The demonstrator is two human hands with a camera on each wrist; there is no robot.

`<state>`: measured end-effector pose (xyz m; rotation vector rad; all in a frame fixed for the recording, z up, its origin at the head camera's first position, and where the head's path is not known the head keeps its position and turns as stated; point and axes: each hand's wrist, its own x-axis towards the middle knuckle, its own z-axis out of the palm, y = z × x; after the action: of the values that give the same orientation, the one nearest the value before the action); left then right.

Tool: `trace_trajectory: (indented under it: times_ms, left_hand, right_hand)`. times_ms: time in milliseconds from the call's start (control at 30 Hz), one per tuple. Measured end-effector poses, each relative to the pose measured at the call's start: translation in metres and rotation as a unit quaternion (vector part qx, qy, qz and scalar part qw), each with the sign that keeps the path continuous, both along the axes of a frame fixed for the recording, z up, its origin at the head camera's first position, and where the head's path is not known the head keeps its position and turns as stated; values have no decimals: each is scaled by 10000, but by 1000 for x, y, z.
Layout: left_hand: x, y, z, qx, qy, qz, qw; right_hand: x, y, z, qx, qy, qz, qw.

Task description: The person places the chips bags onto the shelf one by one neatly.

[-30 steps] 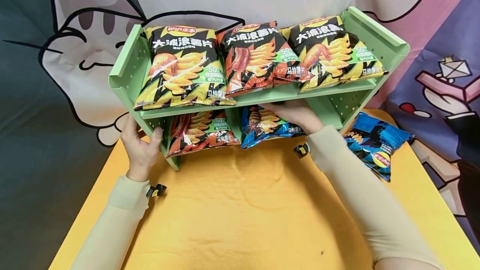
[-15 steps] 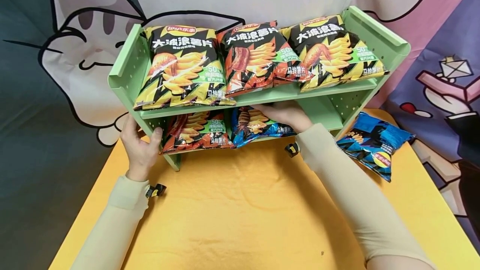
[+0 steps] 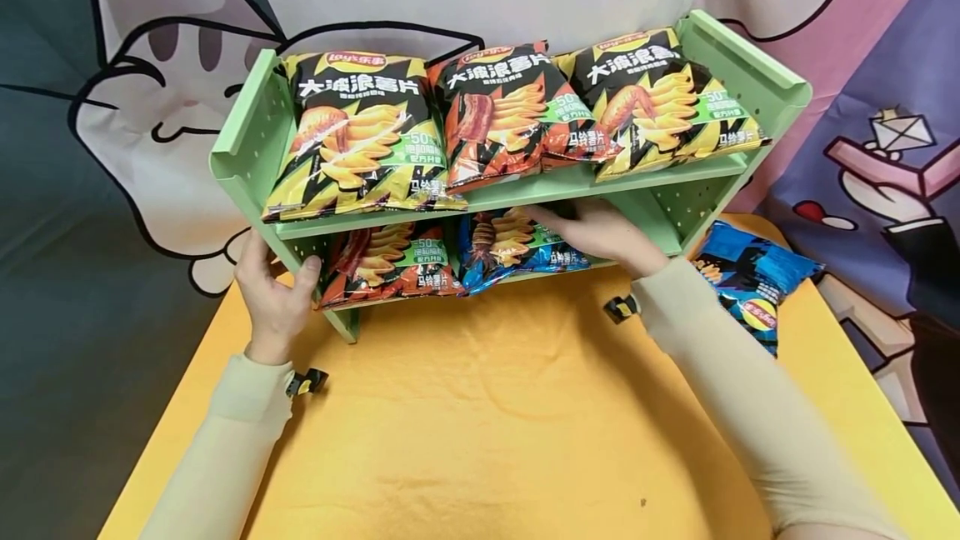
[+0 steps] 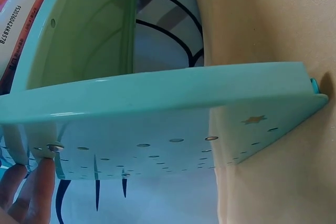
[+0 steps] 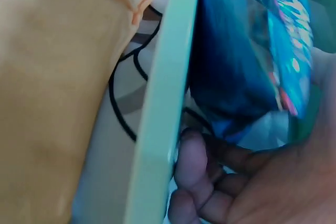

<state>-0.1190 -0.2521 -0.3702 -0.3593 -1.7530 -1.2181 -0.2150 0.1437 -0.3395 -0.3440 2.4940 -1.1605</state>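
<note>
My left hand (image 3: 273, 302) holds the left side panel of a green two-tier shelf (image 3: 525, 192), thumb at the front edge. In the left wrist view, its fingers (image 4: 43, 187) touch the panel's perforated outer face. My right hand (image 3: 611, 233) reaches into the lower tier, beside a blue bag of potato chips (image 3: 517, 252). The right wrist view shows the right fingers (image 5: 191, 163) loosely bent below that blue bag, close to the green shelf edge (image 5: 157, 108). Left of the blue bag lies a red chip bag (image 3: 405, 269), partly hidden under the upper board.
On the upper tier lean a yellow-black chip bag (image 3: 352, 140), a red one (image 3: 517, 119) and another yellow-black one (image 3: 660, 107). Another blue chip bag (image 3: 765, 273) lies right of the shelf on the yellow tablecloth (image 3: 465, 407). A cartoon-printed cloth backdrop (image 3: 165, 132) stands behind.
The lower red and blue bags slid left with my right hand at first. Since then the right hand has shifted right, while those bags stay. My left hand keeps its place on the panel.
</note>
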Motion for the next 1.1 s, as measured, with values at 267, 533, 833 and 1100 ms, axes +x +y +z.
trace_trajectory:
  times_ms: [267,533,833,1100]
  left_hand:
    - [0,-1,-2,-5,-36,-3,10000]
    - [0,-1,-3,19,-76,-21,10000]
    - [-5,0,-1,40,-3,-70,10000]
    - [-4,0,-2,103,36,-44,9999]
  right_hand:
    - [43,57,-10,902,2428,-8,9659]
    - [72,138,-34,1224,4476,458,8847]
    - [75,237,-73,2034,5143,565,8312]
    - [68,298,-104,3173,4792,1082,8112]
